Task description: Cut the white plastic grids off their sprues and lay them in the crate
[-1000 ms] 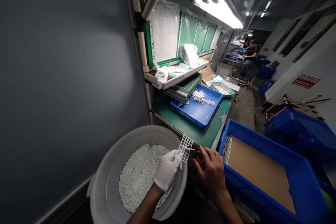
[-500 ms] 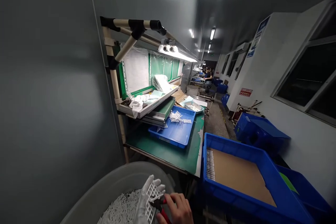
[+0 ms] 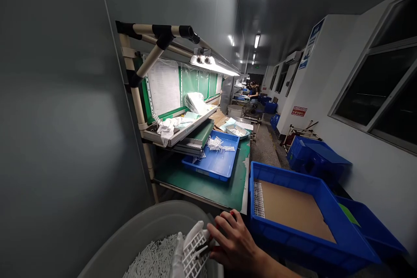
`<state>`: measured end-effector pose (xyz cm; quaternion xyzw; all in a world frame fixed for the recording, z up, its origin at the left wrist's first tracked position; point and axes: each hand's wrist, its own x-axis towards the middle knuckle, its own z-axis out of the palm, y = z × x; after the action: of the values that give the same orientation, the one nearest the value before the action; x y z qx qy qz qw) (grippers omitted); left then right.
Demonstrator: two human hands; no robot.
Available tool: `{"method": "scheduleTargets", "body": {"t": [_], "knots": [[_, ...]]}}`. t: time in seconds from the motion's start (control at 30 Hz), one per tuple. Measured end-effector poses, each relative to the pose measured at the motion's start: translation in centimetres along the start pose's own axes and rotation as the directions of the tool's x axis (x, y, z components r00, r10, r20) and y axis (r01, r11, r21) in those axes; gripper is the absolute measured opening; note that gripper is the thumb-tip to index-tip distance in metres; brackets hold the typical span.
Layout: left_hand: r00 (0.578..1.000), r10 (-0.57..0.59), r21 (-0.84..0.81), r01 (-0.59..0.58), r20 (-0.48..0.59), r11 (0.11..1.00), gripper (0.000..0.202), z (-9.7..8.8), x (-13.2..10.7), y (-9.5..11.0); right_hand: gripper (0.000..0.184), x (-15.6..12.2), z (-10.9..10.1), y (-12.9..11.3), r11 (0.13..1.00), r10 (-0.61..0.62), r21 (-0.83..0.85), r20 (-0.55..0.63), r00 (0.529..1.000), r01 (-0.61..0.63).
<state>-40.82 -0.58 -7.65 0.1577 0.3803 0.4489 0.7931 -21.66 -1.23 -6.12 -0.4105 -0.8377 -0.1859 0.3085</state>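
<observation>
My left hand (image 3: 178, 257), in a white glove, holds a white plastic grid (image 3: 195, 253) over a large grey bin (image 3: 166, 209). Its fingers are closed around the grid's edge. My bare right hand (image 3: 232, 235) grips a pair of red-handled cutting pliers (image 3: 202, 248), whose dark jaws lie against the grid. The fingers hide most of the handles. Below the hands, many short white plastic sticks (image 3: 151, 256) fill the bin.
A blue crate (image 3: 293, 239) lined with cardboard stands at right, with white grids (image 3: 259, 200) along its left side. On the green bench (image 3: 195, 189) sits a blue tray (image 3: 218, 167) holding more grids. Farther off, a person (image 3: 254, 91) stands by the benches.
My right hand has moved up and turned, with the pliers now coming in from the right across the grid. The left hand has tilted the grid. The whole view has shifted slightly.
</observation>
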Motion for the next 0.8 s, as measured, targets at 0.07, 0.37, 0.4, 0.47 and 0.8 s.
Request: {"method": "scheduleTargets", "body": {"t": [0.07,0.37,0.4,0.47,0.8], "knots": [[0.999,-0.040,0.025,0.040,0.002,0.999,0.080,0.1,-0.1,0.3,0.069,0.4,-0.3,1.0,0.998,-0.062,-0.010,-0.030,0.998,0.062],[0.986,-0.150,0.302,0.121,0.074,0.946,0.077,1.3,-1.6,2.0,0.081,3.5,-2.6,4.3,0.926,-0.376,-0.010,-0.022,0.926,0.376],[0.981,-0.166,0.325,0.125,0.102,0.938,0.074,1.7,-1.8,2.3,0.081,3.9,-2.8,4.4,0.912,-0.411,-0.020,-0.037,0.911,0.411],[0.967,-0.202,0.359,0.136,0.153,0.923,0.071,2.4,-2.1,2.8,0.080,4.6,-3.3,4.7,0.879,-0.476,-0.033,-0.060,0.877,0.475],[0.973,-0.195,0.270,0.157,0.119,0.950,0.026,3.1,-1.7,2.6,0.082,8.1,-4.5,5.3,0.780,-0.624,-0.013,0.063,0.779,0.625]]}}
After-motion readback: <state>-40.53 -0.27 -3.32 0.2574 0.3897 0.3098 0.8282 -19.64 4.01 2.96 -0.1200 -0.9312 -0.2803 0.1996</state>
